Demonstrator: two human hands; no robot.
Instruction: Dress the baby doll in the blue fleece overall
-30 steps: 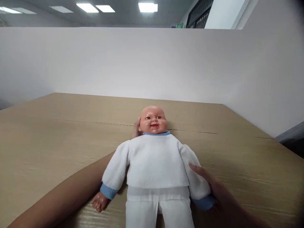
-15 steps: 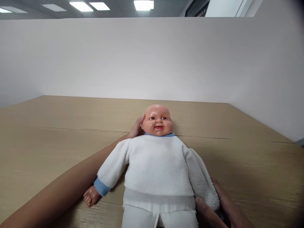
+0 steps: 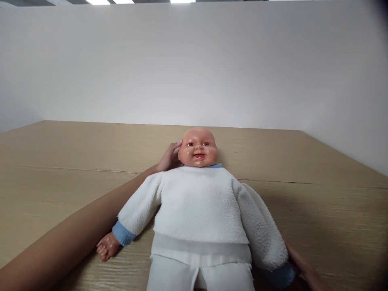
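Observation:
A bald baby doll (image 3: 198, 202) lies face up on the table, dressed in a white fleece top with blue trim and white trousers. My left hand (image 3: 170, 157) cups the side of its head, the thumb against the temple and the other fingers out of sight behind it. At the lower right, my right hand (image 3: 298, 262) is wrapped around the outer side of the doll's sleeve (image 3: 266, 238) near the blue cuff (image 3: 280, 275); its fingertips are hidden. The doll's bare hand (image 3: 107, 245) shows beyond the other cuff, beside my left forearm.
The light wood table (image 3: 91, 141) has a seam running across it. A pale wall (image 3: 194, 64) stands behind the table and along the right. Ceiling lights show over the wall's top edge.
My right hand has shifted outward and its thumb no longer shows below the sleeve; the blue cuff there is now visible. My left hand stays at the doll's head. The view has tilted down.

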